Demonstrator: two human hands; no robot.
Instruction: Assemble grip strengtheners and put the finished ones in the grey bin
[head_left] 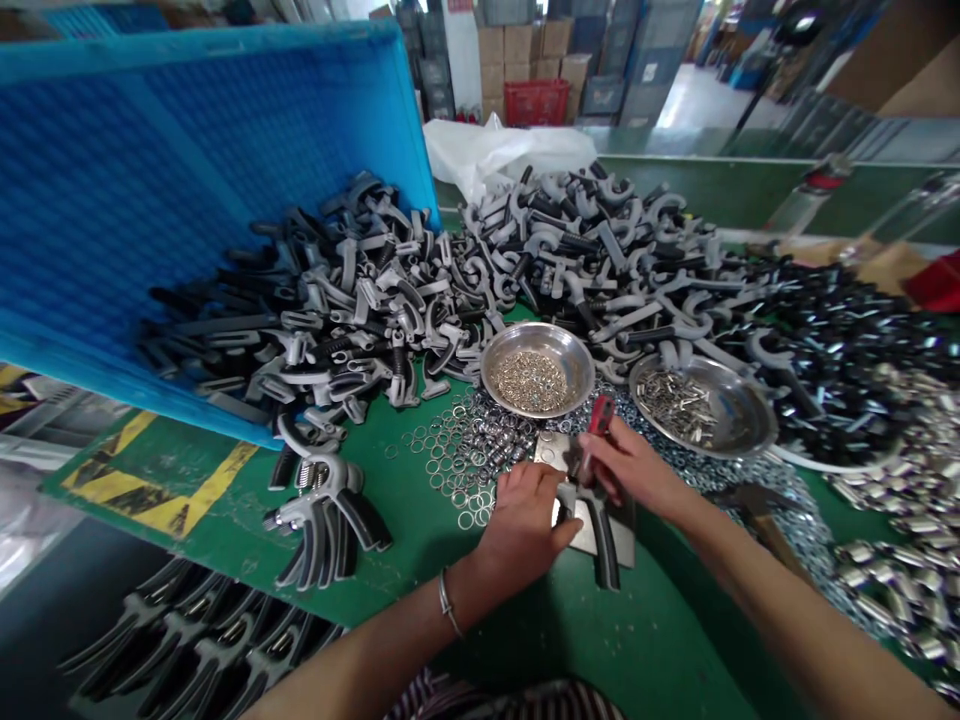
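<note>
My left hand (525, 510) is closed around a grey spring clamp with a black grip (604, 545), holding it down on a small metal plate (622, 525). My fingers cover most of the clamp's upper part. In my right hand (634, 465) is a red-handled tool (600, 415), held upright just above the clamp. Its working end is hard to make out. Behind the plate stands a metal bowl of tiny brass-coloured parts (510, 407). A second metal bowl (739, 405) holds small silver pins. Loose metal rings (442, 440) lie left of the plate.
A tipped blue crate (300, 100) spills grey clamp halves (390, 300) across the green table (405, 540). Several assembled clamps (322, 510) stand at the left edge, with more below. A hammer (772, 525) lies to the right, near black parts (847, 350) and silver cylinders (900, 590).
</note>
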